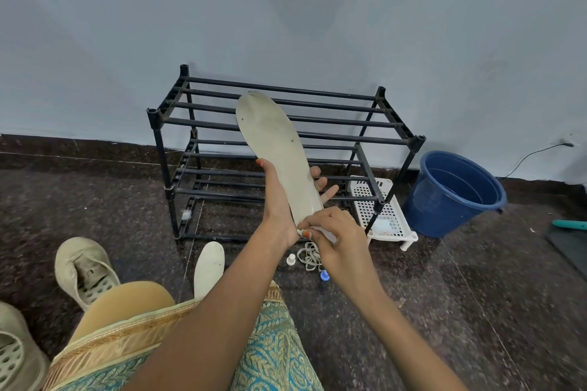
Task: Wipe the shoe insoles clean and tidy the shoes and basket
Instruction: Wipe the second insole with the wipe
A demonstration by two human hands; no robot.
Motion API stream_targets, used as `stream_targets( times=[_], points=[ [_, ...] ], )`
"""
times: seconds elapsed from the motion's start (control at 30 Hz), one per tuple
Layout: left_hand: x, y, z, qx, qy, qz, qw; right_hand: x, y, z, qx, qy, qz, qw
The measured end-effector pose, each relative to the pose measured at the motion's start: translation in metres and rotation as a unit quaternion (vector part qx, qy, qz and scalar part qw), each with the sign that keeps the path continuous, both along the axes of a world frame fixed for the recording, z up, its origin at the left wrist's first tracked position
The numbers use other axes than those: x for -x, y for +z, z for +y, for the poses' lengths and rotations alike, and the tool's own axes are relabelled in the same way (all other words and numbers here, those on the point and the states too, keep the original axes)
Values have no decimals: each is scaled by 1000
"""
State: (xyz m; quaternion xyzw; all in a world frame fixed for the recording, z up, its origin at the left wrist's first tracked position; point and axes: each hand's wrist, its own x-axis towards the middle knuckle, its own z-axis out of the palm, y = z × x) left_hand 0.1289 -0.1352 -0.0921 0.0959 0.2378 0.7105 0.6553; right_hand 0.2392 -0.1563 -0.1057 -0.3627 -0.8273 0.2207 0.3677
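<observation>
A long beige insole (275, 149) stands upright in front of the shoe rack, its heel end down. My left hand (279, 203) holds it from behind, thumb on its left edge and fingers showing past its right edge. My right hand (336, 241) pinches the insole's heel end; something pale shows under its fingers, too hidden to name. A second insole (208, 267) lies on the floor by my knee. One beige shoe (84, 270) lies at the left and another (17, 352) sits at the bottom left corner. A white plastic basket (382, 216) sits upside down behind the rack's right leg.
The black bar shoe rack (286, 149) stands bare against the wall. A blue bucket (454, 190) is at its right. Tangled shoelaces (309, 257), a small white cap (290, 260) and a small blue-capped item (324, 275) lie on the dark floor. A dark mat (571, 244) is at far right.
</observation>
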Motion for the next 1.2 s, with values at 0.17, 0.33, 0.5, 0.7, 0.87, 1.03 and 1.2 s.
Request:
stream_targets(
  times=[0.17,0.33,0.5,0.7,0.87,1.03,1.2],
  points=[
    [1,0,0,18,0,-8,1000,-5,-4,2,-25,8,-16,1000],
    [1,1,-1,9,-2,-32,999,-17,-7,10,-74,-4,-62,995],
    [1,1,-2,7,-7,-41,999,-18,-2,24,-127,-22,-95,987],
    [0,1,-2,-6,-6,-33,999,-17,-6,24,-120,-32,-97,988],
    [0,0,-2,-8,13,-21,1000,-11,-11,11,-64,-33,-60,996],
    [0,1,-1,-11,21,-20,1000,-3,-7,1,-3,-21,-12,1000],
    [1,1,0,-11,10,-26,1000,-4,-5,1,-14,-19,-19,1000]
  ],
)
